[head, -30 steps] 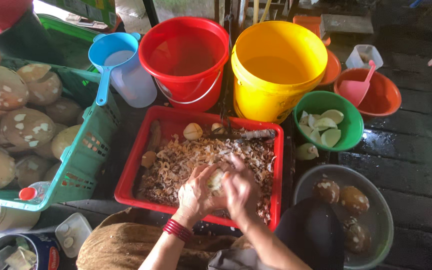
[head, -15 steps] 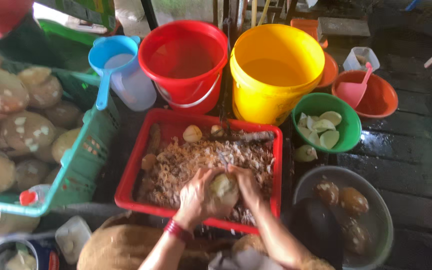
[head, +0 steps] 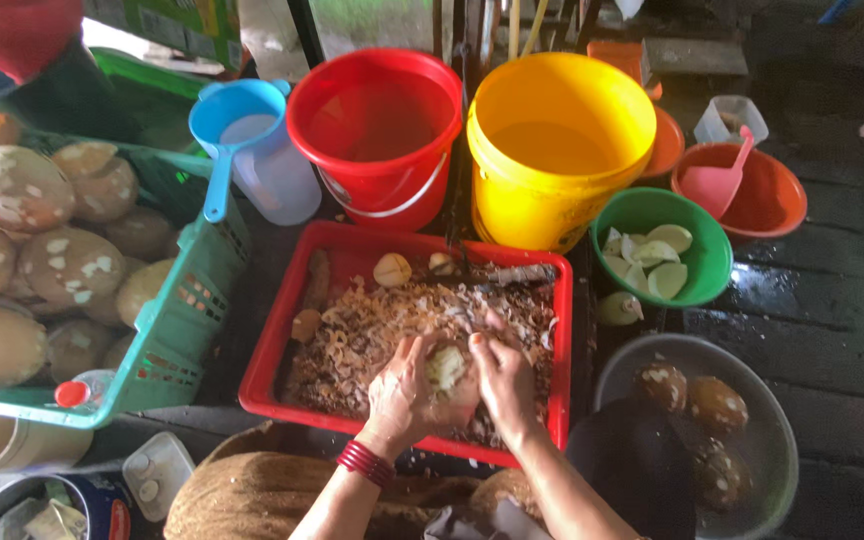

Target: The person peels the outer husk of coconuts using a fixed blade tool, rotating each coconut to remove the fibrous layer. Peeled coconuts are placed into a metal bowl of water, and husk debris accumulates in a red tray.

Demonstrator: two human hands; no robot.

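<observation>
Hands [head: 407,385] [head: 502,375] lower centre, both grips closed on pale fruit piece [head: 446,366] over red tray [head: 282,335] | peelings heaped in tray, peeled pieces in green bowl [head: 702,275] | unpeeled fruit left in metal basin [head: 772,430], green crate [head: 187,320]

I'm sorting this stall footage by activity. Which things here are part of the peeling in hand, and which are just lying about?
In use: left hand and right hand around a pale peeled piece; red tray of peelings; green bowl of peeled pieces.

Lying about: red bucket, yellow bucket, blue scoop, pink scoop.
</observation>
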